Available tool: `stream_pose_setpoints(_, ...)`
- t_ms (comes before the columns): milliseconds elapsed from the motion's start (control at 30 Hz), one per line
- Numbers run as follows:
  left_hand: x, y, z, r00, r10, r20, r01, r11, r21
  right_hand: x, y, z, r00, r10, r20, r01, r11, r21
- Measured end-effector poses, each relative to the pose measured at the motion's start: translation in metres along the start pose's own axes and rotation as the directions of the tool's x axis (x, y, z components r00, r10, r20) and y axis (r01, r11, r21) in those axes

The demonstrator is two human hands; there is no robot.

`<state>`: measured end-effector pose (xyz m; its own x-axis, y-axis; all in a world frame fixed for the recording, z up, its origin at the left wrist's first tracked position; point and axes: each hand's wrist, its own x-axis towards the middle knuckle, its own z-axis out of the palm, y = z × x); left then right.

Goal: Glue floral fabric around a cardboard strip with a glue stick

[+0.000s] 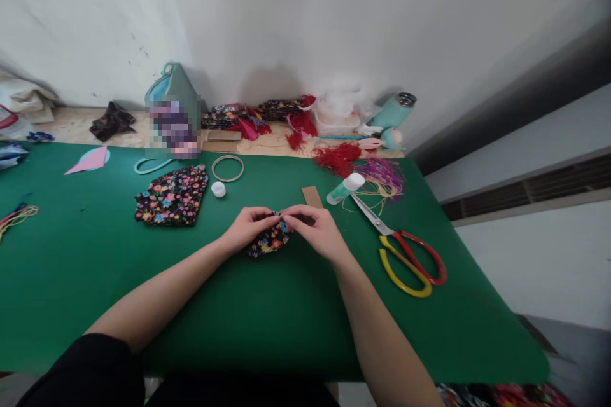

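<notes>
Both my hands meet over the middle of the green table (95,267). My left hand (248,227) and my right hand (316,229) pinch the top edge of a small piece of black floral fabric (268,243), fingers closed on it from either side. The fabric hangs a little below my fingers and rests on the green surface. A larger piece of the same floral fabric (172,195) lies flat to the left of my hands.
Scissors with red and yellow handles (405,254) lie to the right. A glue bottle (344,188), a cardboard strip (312,196), purple threads (382,175) and red tassels (338,158) sit beyond. A ring (228,168), white cap (218,189) and teal bag (174,108) stand at the back.
</notes>
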<state>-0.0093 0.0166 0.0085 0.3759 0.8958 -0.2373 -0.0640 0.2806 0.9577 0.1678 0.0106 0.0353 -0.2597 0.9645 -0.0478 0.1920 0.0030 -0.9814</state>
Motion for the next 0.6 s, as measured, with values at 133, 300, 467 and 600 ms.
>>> stream_pose_setpoints(133,0.000,-0.001,0.000,1.000,0.013,-0.008,-0.013,0.999,0.031,-0.002,-0.003,0.001,0.999,-0.028,-0.021,0.027,0.999,-0.025)
stream_pose_setpoints(300,-0.001,0.000,0.001,0.999,-0.033,-0.021,0.034,0.997,0.063,-0.006,-0.006,-0.014,0.687,-0.467,-0.557,0.259,0.873,-0.412)
stream_pose_setpoints(467,-0.002,0.000,0.002,0.999,-0.036,-0.024,0.038,0.996,0.084,-0.001,0.010,-0.054,0.428,-0.453,-0.782,0.139,0.888,-0.438)
stream_pose_setpoints(600,-0.003,0.001,0.002,0.999,-0.030,-0.023,0.033,0.993,0.112,0.012,0.036,-0.069,0.660,-0.205,-0.722,-0.023,0.956,-0.293)
